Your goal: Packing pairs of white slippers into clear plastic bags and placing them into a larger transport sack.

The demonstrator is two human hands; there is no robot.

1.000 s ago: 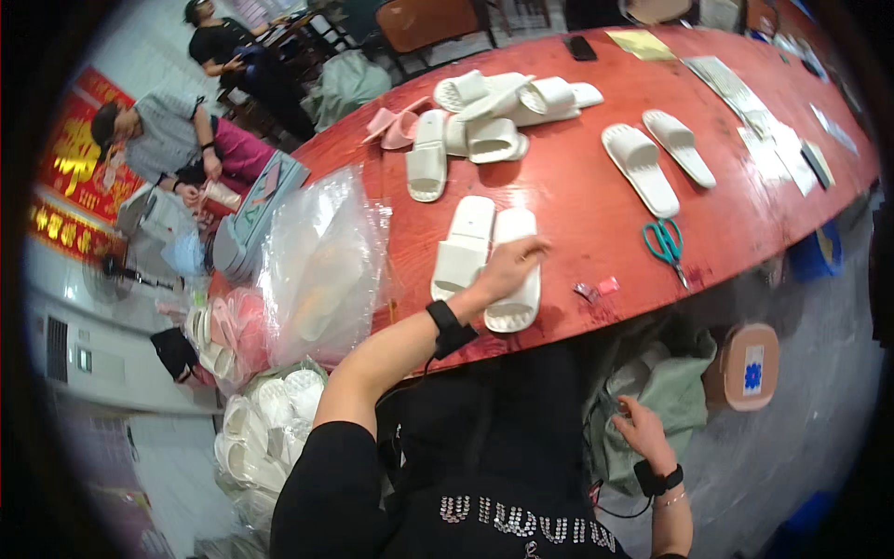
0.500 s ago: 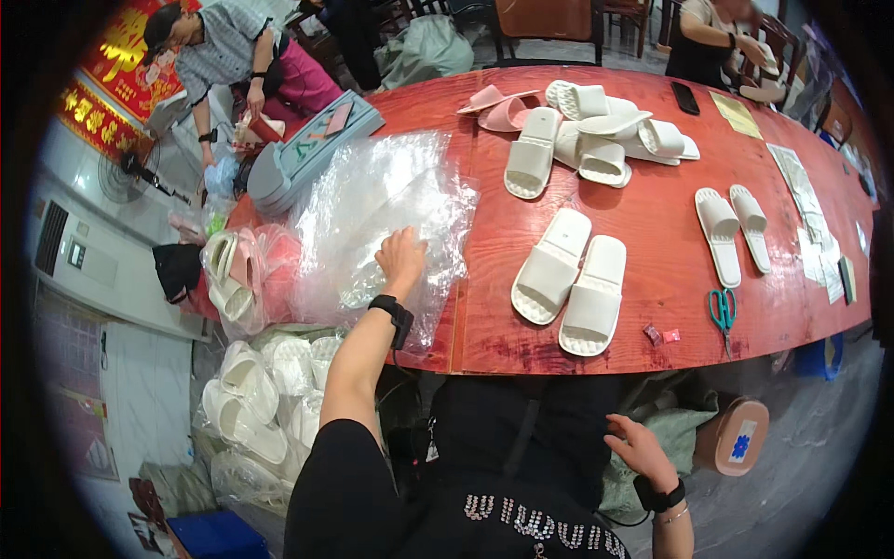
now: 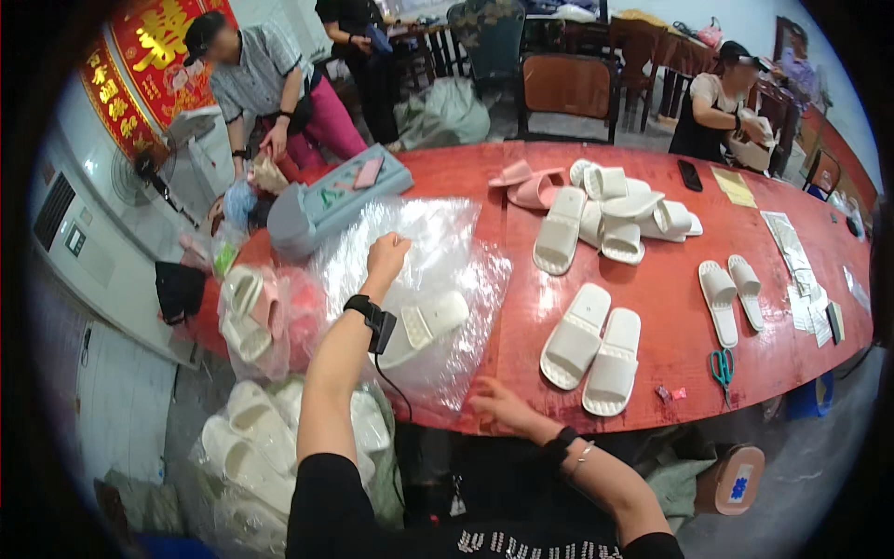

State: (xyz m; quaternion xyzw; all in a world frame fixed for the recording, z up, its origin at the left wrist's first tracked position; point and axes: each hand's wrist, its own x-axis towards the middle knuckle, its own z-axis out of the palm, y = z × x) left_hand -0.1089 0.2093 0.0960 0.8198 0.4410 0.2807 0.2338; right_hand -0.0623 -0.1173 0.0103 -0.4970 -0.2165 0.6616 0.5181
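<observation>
My left hand (image 3: pixel 387 257) is over a spread of clear plastic bags (image 3: pixel 424 224) at the left of the red table, its fingers curled in. Whether film is pinched in them I cannot make out. Among the bags, beside my left forearm, a white slipper (image 3: pixel 438 319) shows; I cannot tell whether it lies in or under the film. At the table's near edge, by the bags' lower corner, is my right hand (image 3: pixel 503 406), empty with fingers apart. To its right lies a pair of white slippers (image 3: pixel 575 340).
White and pink slippers (image 3: pixel 619 210) are heaped farther back. Green-handled scissors (image 3: pixel 722 368) and another white pair (image 3: pixel 719 293) lie at right. A blue-grey plastic case (image 3: pixel 326 205) borders the bags. Bagged slippers (image 3: pixel 251 438) stand below left. Other people are around the table.
My left hand has moved farther over the bags and its fingers have curled, uncovering the white slipper. My right hand has come up to the table edge. The view has tilted up.
</observation>
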